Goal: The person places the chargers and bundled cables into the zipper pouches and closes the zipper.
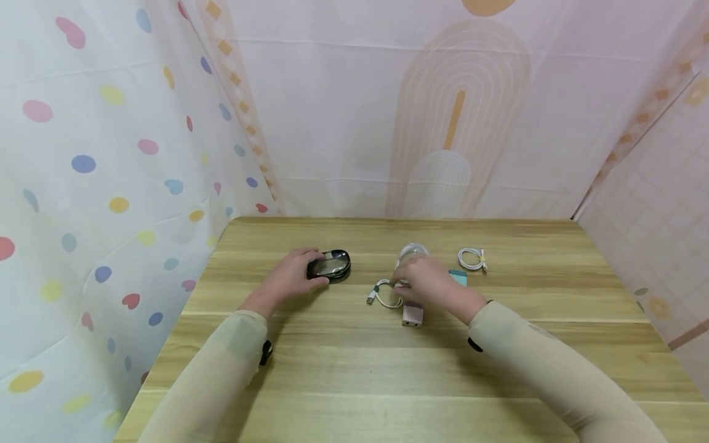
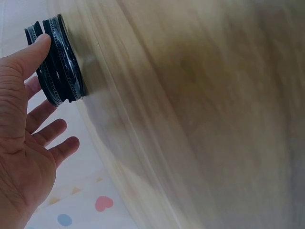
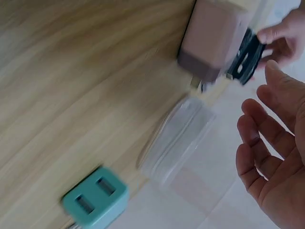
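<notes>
My left hand [image 1: 293, 274] grips the near-left side of an oval black-edged case [image 1: 343, 269] with a see-through top. In the left wrist view its thumb presses the case's black ribbed side [image 2: 59, 71], which looks like zip edging; some fingers are hidden behind it. My right hand [image 1: 429, 280] hovers over the small things right of the middle, its fingers [image 3: 259, 155] loosely bent with nothing between them. Closest to it are a pink charger plug [image 3: 209, 43], a clear rounded case [image 3: 174, 143] and a white cable [image 1: 384, 301] with a green tie, partly covered in the head view.
A teal two-port charger [image 3: 97, 198] stands on the right, partly behind my right hand in the head view. Further right lies a coiled white cable [image 1: 469, 259] with a yellow tie. Printed curtains [image 1: 332, 123] enclose the wooden table [image 1: 354, 375] at the back and sides.
</notes>
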Demonstrator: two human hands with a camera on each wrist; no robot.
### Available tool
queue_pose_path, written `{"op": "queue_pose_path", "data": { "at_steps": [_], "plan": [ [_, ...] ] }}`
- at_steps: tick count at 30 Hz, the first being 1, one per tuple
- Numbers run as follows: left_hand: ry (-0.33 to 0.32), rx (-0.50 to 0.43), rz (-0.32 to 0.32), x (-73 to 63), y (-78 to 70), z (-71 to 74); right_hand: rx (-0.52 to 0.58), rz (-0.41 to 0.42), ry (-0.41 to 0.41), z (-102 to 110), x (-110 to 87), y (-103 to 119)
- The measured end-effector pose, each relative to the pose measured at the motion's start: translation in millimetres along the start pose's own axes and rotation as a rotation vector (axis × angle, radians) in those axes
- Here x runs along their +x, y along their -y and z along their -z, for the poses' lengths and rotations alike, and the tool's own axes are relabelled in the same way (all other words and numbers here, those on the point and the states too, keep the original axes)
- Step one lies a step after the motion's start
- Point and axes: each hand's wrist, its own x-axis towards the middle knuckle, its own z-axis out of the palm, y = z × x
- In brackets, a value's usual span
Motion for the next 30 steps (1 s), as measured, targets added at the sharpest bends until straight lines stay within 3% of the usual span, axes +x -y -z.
{"op": "queue_pose_path", "data": {
  "at_steps": [6, 15, 25, 30],
  "plan": [
    [-0.006, 0.005, -0.014, 1.5, -2.4, 0.7, -0.095, -0.007, 0.177, -4, 8.5, 18],
    [-0.006, 0.012, -0.033, 3.6, -6.2, 0.0, -0.26, -0.063, 0.285, -16, 17.3, 30],
    [-0.013, -0.003, -0.032, 3.5, -4.5, -2.3, -0.331, -0.018, 0.254, -25, 17.5, 32],
    [-0.014, -0.01, -0.029, 3.9, -4.7, -2.1, -0.353, 0.043, 0.205, -27, 14.5, 30]
  ]
}}
